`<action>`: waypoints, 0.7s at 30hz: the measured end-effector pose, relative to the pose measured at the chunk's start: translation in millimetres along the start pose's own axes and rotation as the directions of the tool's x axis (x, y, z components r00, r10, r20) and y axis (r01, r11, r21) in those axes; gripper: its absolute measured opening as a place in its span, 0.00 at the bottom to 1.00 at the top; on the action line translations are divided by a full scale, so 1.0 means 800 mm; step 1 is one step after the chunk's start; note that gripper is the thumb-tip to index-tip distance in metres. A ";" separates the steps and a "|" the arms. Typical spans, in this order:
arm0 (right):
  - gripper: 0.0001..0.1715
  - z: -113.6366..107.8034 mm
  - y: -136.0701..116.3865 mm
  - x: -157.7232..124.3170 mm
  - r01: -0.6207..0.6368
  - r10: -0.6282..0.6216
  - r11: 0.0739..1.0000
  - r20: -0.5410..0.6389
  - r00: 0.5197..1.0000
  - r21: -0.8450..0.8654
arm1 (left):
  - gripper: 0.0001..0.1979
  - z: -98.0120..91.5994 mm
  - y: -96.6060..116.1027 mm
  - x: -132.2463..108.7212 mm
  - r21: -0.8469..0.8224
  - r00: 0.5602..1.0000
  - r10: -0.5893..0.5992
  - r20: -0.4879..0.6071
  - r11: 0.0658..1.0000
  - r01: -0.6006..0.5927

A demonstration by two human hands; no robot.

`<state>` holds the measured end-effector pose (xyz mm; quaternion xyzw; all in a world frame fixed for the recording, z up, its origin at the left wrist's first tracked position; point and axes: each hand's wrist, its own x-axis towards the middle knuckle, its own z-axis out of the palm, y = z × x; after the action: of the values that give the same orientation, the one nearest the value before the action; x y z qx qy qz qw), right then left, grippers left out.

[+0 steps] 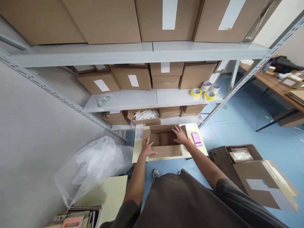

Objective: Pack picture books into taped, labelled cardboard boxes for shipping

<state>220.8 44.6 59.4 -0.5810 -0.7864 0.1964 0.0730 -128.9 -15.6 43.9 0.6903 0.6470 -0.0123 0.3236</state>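
An open, empty cardboard box (163, 139) sits on a small pale yellow table (137, 155) in front of me. My left hand (147, 148) lies flat, fingers spread, on the box's left flap and near rim. My right hand (180, 134) rests with fingers stretched out on the box's right rim, reaching into the opening. Neither hand holds anything.
A pink pad (196, 138) lies on the table to the right. Grey metal shelving (142, 52) holds many cardboard cartons and tape rolls (201, 91). A clear plastic bag (92, 166) sits left, open cartons (251, 171) on the blue floor right, books (73, 218) lower left.
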 end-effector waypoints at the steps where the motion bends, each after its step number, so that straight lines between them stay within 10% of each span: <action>1: 0.59 0.000 0.004 0.008 -0.029 0.030 0.999 0.036 0.999 -0.033 | 0.48 0.010 0.001 -0.002 0.008 0.999 0.003 -0.042 1.000 -0.003; 6: 0.71 0.012 0.015 0.040 -0.150 0.170 0.982 0.205 0.964 -0.112 | 0.17 0.053 0.010 -0.005 0.004 0.950 0.025 -0.312 1.000 -0.025; 11: 0.68 0.030 0.008 0.072 -0.259 0.302 0.939 0.184 0.935 -0.225 | 0.08 0.073 0.008 0.004 0.009 0.897 0.035 -0.440 0.999 -0.035; 17: 0.26 0.031 0.018 0.122 -0.336 0.374 0.919 0.185 0.909 -0.207 | 0.07 0.090 -0.004 0.014 0.060 0.848 0.086 -0.524 0.996 -0.064; 21: 0.20 0.039 0.028 0.135 -0.335 0.368 0.920 0.159 0.916 -0.204 | 0.08 0.099 -0.011 0.021 0.072 0.821 0.099 -0.562 0.995 -0.071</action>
<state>196.0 144.9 10.0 -0.6953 -0.6861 0.1935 -0.0912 -102.5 -38.2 -30.1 0.6987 0.6818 0.1914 0.1017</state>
